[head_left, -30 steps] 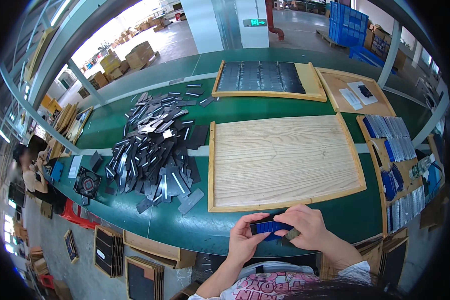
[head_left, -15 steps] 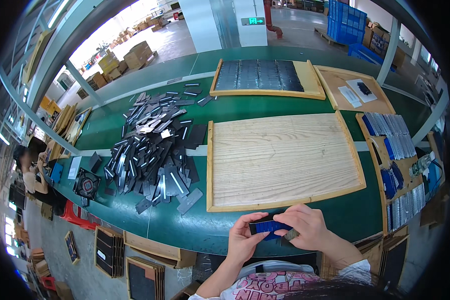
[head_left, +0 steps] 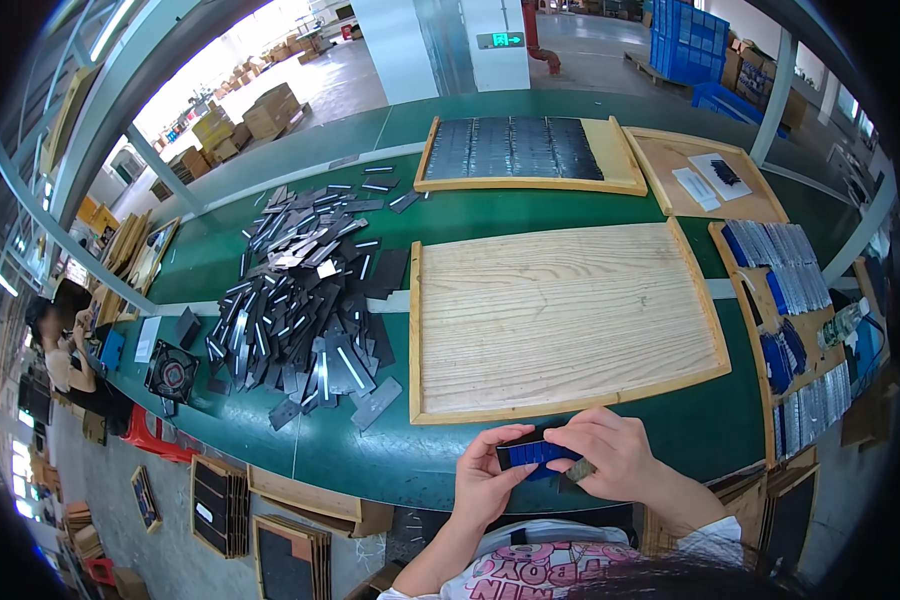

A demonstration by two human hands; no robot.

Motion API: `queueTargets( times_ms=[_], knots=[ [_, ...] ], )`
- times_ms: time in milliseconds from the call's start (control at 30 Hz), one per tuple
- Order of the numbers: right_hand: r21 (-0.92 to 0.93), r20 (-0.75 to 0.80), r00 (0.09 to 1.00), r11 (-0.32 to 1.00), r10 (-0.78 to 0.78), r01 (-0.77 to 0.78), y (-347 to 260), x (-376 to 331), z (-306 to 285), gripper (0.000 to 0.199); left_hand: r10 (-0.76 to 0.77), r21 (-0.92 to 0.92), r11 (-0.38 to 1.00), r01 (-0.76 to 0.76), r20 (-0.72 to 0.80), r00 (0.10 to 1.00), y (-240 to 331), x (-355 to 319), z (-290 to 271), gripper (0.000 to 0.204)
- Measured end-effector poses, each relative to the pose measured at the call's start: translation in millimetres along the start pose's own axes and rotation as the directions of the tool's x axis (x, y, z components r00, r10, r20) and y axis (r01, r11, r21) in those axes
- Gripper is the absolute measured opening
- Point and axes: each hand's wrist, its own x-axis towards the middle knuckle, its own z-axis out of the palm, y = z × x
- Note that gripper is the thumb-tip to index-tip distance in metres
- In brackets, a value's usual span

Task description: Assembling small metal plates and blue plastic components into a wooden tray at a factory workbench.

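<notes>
At the front edge of the table, my left hand [head_left: 483,482] grips the left end of a small black-edged panel with a shiny blue face [head_left: 527,454]. Thumb below and fingers above, it pinches the piece. My right hand [head_left: 610,455] closes over the other end, its fingers bent against the blue face. A small grey-green item [head_left: 579,470] shows under the right fingers; its kind is unclear. Just beyond both hands lies a wooden tray [head_left: 560,318] with a bare wood-grain bottom and a raised rim.
A heap of black strips [head_left: 305,300] covers the table's left part, beside a black fan [head_left: 173,372]. A tray of dark panels [head_left: 515,150] stands at the back. On the right, another tray [head_left: 820,329] holds silvery and blue pieces and a clear bottle [head_left: 845,325].
The view has shifted very slightly. Both hands keep the same hold on the blue-faced panel.
</notes>
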Motion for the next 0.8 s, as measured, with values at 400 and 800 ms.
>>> queueTargets(
  times_ms=[400, 800],
  knots=[
    [0.117, -0.001, 1.000, 0.993, 0.031, -0.031, 8.0, 2.0, 3.0, 0.039, -0.072, -0.111, 0.991, 0.074, 0.019, 0.997, -2.1, -2.7, 1.9, 0.045],
    [0.236, -0.026, 0.998, 0.970, 0.058, -0.050, 9.7, 0.4, 5.8, 0.041, -0.096, -0.117, 0.989, 0.092, -0.027, 0.995, -6.5, -2.7, 3.7, 0.046]
  ],
)
